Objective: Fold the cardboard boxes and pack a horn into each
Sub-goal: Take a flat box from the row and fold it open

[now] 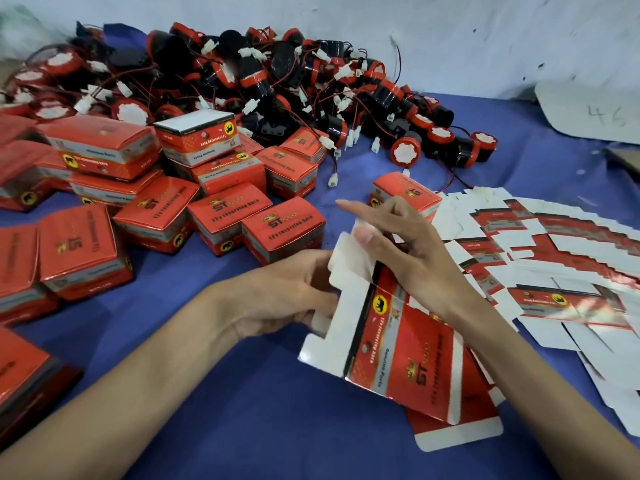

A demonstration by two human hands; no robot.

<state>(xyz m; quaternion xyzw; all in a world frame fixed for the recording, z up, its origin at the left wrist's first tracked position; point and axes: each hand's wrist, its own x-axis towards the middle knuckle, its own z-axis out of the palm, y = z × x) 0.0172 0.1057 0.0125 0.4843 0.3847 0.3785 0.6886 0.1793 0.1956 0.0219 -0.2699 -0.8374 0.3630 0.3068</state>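
Cardboard box [398, 355], flat and not yet opened up, hanging tilted over the blue cloth [259, 427] near the middle of the view, showing the red printed side, with the white flaps pointing to the upper left. Gripping its white flap edge with the left hand [287, 296], fingers curling round the card. Pinching the upper flap with the right hand [408, 247], thumb pressing on the white card, forefinger stretching out straight. Standing just behind the right hand, one folded box [405, 188]. Fanning out to the right on the cloth, many flat boxes [571, 258], overlapping each other. Piling up at the left, folded boxes [221, 216], red, some leaning on others. Heaping behind them along the wall [450, 29], black and red horns [277, 74], trailing red wires and white plugs. Lying at the far right, a white board [595, 112], bearing handwritten numerals.
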